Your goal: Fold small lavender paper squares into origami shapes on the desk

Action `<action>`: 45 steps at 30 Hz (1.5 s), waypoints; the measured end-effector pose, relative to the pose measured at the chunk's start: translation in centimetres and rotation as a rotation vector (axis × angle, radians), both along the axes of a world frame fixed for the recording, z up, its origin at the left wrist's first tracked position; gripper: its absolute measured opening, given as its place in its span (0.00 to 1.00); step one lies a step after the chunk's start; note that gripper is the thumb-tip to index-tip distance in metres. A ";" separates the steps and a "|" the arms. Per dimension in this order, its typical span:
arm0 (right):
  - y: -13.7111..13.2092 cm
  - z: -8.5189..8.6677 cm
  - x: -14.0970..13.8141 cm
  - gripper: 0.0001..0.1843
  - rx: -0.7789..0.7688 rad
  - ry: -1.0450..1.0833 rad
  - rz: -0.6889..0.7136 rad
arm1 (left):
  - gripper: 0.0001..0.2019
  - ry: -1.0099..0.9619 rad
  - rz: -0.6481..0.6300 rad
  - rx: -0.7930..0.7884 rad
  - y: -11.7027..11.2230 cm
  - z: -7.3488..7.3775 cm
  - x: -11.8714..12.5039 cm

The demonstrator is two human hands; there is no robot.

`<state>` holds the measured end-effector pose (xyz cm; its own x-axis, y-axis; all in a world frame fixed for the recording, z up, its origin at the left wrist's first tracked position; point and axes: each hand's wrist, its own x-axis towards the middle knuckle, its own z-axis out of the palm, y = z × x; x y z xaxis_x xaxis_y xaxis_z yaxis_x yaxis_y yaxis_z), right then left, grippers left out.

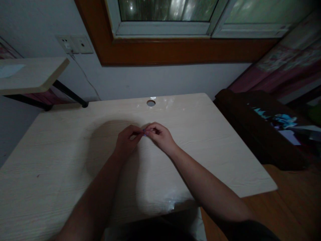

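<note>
My left hand point(127, 138) and my right hand point(159, 135) meet fingertip to fingertip over the middle of a pale wooden desk point(62, 157). Both are closed in a pinch on one tiny thing point(144, 132) between them. It shows only as a small bluish speck, too small to name. The hands rest low, just above or on the desk top. Both forearms reach in from the bottom of the view.
A round cable hole point(150, 102) sits near the desk's far edge. A raised shelf point(30, 74) on black legs stands at the back left, under wall sockets point(74, 44). A dark wooden cabinet point(260, 130) with papers stands to the right, below a window point(173, 20).
</note>
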<state>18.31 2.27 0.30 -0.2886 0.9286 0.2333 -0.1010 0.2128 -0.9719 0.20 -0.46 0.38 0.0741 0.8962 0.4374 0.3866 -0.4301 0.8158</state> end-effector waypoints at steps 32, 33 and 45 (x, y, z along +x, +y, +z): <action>0.1 0.0 -0.3 0.15 -0.138 0.111 0.042 | 0.14 -0.232 0.027 -0.225 0.4 -0.8 0.4; 0.2 -0.1 -0.3 0.15 -0.137 0.115 0.045 | 0.14 -0.246 0.023 -0.245 0.4 -0.8 0.4; 0.3 -0.6 -0.3 0.19 -0.076 0.097 -0.051 | 0.14 -0.161 0.003 -0.315 0.4 -0.2 0.3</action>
<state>18.00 2.59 -0.25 -0.2204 0.9576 0.1858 -0.1862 0.1457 -0.9717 0.52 -0.08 0.23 0.0237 0.9890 0.1457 0.2435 -0.1470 0.9587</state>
